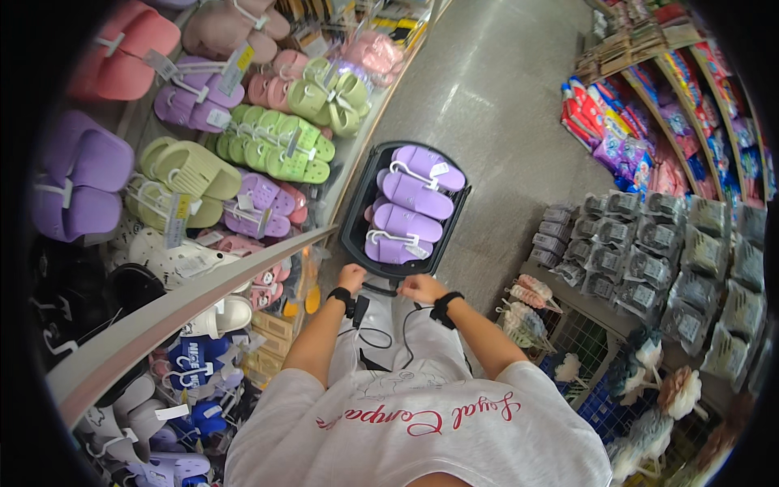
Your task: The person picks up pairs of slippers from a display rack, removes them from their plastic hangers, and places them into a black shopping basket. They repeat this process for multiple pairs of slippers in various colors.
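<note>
Both hands are at the near end of a black plastic shopping basket (356, 228). My left hand (352, 279) closes on the left end of the basket's black handle (380, 290). At the handle's right end, my right hand (422, 288) grips it with bent fingers. Inside the basket lie several purple slide sandals (406, 223) on white plastic hangers with tags; a bit of pink footwear shows at their left side. Black bands with cables circle both wrists.
Racks of hanging slippers and clogs (188, 176) fill the left side, with a shelf rail (201, 304) crossing nearby. To the right stand packaged goods (627, 243), bath puffs (651, 377) and shelves of colourful packs (614, 134). A grey floor aisle (499, 103) runs ahead.
</note>
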Demonstrator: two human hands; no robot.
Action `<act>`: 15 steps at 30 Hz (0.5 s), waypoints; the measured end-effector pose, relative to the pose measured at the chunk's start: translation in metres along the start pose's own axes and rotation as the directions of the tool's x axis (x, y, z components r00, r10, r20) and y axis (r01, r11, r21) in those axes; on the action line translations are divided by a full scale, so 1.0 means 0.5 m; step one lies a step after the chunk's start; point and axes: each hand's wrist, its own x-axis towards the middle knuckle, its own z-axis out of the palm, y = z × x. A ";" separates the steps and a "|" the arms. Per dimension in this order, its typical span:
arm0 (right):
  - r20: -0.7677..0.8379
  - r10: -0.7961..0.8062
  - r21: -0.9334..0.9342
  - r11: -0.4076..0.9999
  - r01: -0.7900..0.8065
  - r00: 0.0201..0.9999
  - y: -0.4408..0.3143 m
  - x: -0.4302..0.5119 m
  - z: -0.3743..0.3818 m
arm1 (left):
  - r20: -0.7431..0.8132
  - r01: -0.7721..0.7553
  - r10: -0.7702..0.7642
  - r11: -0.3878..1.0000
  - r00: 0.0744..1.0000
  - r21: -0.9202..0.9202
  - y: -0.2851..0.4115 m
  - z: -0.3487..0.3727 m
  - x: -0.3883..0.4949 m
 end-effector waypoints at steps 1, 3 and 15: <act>0.013 0.033 -0.088 0.996 -0.032 0.999 0.018 0.026 -0.009 | 0.011 -0.034 0.033 0.998 0.999 0.057 -0.011 0.013 0.017; -0.017 0.070 -0.164 0.984 -0.072 0.997 0.059 0.076 -0.022 | -0.037 -0.094 0.108 0.959 0.993 0.269 -0.034 0.040 0.052; -0.208 -0.050 -0.070 0.997 0.036 0.977 0.133 0.334 0.011 | -0.101 -0.213 0.241 0.949 0.965 0.232 -0.067 0.080 0.195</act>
